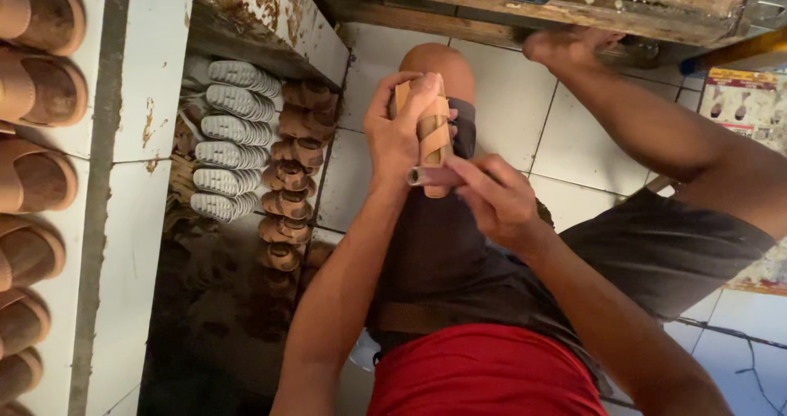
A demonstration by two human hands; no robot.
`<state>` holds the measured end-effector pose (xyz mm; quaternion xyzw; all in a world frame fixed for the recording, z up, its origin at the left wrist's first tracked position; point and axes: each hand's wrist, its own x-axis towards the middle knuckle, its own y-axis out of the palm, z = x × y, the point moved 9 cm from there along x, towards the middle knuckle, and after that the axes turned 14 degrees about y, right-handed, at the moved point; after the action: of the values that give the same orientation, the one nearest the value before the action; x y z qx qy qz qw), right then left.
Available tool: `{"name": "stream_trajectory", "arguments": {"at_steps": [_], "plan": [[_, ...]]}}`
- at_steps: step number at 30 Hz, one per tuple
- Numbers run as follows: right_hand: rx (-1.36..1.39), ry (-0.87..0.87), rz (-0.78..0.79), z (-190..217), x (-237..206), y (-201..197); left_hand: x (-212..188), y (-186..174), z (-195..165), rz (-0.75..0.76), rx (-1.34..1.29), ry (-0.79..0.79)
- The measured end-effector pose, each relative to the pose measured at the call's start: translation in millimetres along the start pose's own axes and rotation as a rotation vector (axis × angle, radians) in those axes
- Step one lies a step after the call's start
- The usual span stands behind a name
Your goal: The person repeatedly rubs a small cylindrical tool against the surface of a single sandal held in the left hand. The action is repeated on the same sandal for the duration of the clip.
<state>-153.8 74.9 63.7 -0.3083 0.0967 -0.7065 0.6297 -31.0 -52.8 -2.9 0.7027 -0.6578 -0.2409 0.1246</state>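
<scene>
Over knee: sandal (433,133) upright, long axis vertical.

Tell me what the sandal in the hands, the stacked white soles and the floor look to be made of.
Sandal: tan, matte, likely leather or imitation; its crossed straps bend smoothly. The left hand grips it. White soles: probably rubber or foam, judging by the moulded ribbed tread. Floor: glazed white ceramic tile, with a slight sheen and dark grout lines.
</scene>
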Motion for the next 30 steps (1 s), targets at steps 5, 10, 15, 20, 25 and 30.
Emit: {"name": "stream_trajectory", "arguments": {"at_steps": [5, 10, 15, 20, 25, 30], "plan": [[0.035, 0.221, -0.007, -20.3, -4.7, -9.6, 0.6, -3.2, -2.3, -0.002, -0.009, 0.001], [0.067, 0.028, -0.007, -8.7, -8.7, -10.5, -4.0, -1.1, -0.6, 0.008, 0.059, 0.013], [0.019, 0.169, 0.067, -28.6, -5.9, -7.5, -0.2, -1.1, -4.6, 0.026, 0.038, 0.033], [0.031, 0.082, 0.003, -22.2, -9.9, -12.7, -3.0, -0.2, -4.6, 0.039, 0.02, 0.037], [-0.012, 0.061, 0.005, -20.8, -13.0, -10.9, -2.5, -0.3, -3.5, 0.025, 0.086, 0.045], [-0.047, 0.216, -0.03, -37.2, -12.9, -19.8, -0.9, -3.6, -2.7, 0.011, 0.053, 0.037]]}}
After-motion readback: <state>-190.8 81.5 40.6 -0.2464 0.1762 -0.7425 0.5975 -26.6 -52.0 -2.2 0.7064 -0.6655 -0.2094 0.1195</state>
